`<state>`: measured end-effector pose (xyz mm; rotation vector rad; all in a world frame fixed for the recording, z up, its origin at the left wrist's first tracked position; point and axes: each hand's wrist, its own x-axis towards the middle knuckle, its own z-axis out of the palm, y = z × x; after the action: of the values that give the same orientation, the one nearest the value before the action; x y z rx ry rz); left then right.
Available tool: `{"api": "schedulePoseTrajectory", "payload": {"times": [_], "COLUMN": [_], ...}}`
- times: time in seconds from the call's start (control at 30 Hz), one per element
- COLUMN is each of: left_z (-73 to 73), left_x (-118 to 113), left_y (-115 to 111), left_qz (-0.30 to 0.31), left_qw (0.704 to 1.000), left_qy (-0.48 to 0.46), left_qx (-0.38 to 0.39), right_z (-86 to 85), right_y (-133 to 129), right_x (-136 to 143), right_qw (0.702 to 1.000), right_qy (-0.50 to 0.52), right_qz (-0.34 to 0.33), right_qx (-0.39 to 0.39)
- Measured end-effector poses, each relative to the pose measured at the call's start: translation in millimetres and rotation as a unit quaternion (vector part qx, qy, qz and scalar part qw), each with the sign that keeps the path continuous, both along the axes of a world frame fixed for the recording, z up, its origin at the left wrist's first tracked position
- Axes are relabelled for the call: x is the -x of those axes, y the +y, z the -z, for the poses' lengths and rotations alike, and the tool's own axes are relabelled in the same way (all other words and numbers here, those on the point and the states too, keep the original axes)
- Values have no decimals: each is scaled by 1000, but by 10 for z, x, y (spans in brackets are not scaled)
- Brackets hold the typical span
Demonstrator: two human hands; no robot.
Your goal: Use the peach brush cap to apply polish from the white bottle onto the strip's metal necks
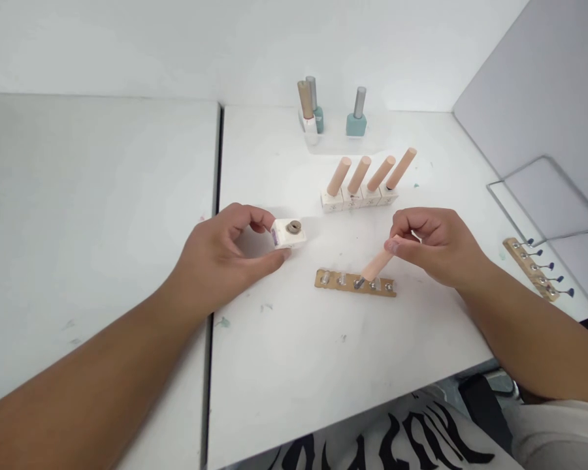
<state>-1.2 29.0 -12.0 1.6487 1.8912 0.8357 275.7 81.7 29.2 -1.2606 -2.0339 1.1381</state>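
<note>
My left hand (235, 251) grips a small white square bottle (288, 236) between thumb and fingers; the bottle has no cap and its round neck faces up. Pinched in my right hand (421, 245) is a pink brush cap (378, 264), tilted down to the left. Its dark brush tip is at the middle of a tan strip (351, 284) that lies on the table and holds several small clear pieces in a row. Whether the tip touches a piece is hard to tell.
Several white bottles with pink caps (362, 197) stand in a row behind the strip. Further back, a clear tray (336, 145) holds two teal bottles and a white one. At right are a wire stand (519, 225) and a second strip (532, 269) with dark-tipped pieces.
</note>
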Motion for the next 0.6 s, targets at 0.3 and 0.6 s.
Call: {"api": "schedulePoseTrajectory", "payload": {"times": [0.3,0.6], "left_z": [-3,3], "left_x": [2,7], "left_y": [-15,-18], "left_qz": [-19,-8], "left_qw": [999,1000], "left_qy": [-20,10], "left_qx": [19,2], "right_z": [0,-13], "right_y": [43,59], "right_x": [-41,-30], "right_qw": [999,1000], "right_qy": [-1,12], "right_qz": [-13,0], "right_qx": [-37,-11]}}
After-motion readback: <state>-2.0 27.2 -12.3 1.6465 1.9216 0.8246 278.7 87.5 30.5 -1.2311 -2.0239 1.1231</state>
